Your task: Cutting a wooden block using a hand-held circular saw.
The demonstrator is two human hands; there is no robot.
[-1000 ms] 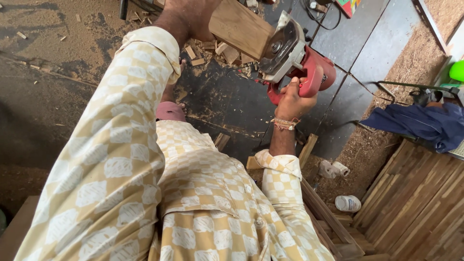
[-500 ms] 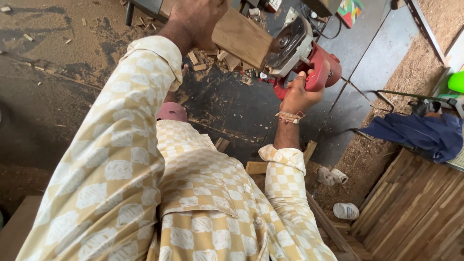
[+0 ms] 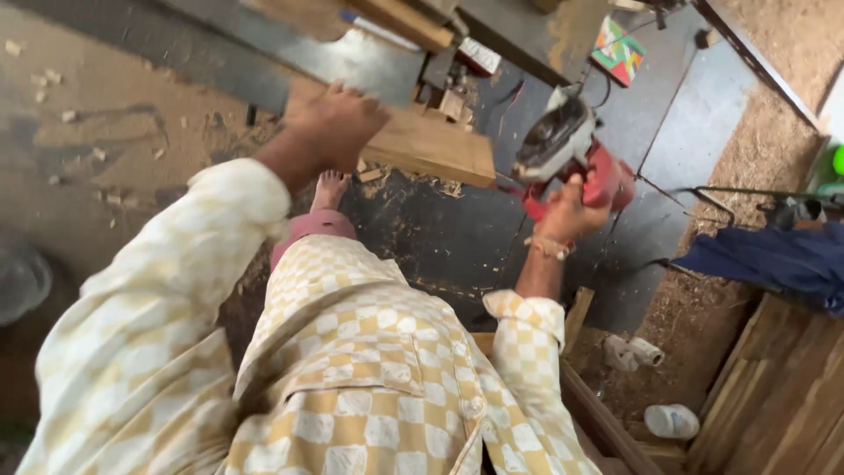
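Our left hand (image 3: 338,123) lies flat, palm down and fingers spread, on the near end of a wooden plank (image 3: 422,145); it presses on the board and does not close around it. Our right hand (image 3: 567,211) is clenched on the handle of a red power saw (image 3: 571,163), whose grey guard sits just beside the plank's right end.

The plank rests on a dark machine desk (image 3: 352,57), with its right end projecting past the edge over the dusty floor (image 3: 431,237). We judge the plank stiff and moderately heavy, its sawn faces dry and rough enough to resist slipping. The best hold is flat pressure on the broad top face, well back from the saw, or a grip across the long edges.

The saw looks dense and top-heavy toward the motor. We judge that it needs a full fist on the handle, and its trailing cable (image 3: 655,132) should be kept away from the blade.

Wood chips litter the floor. One bare foot (image 3: 330,189) stands below the plank. A blue cloth (image 3: 774,264) lies to the right.
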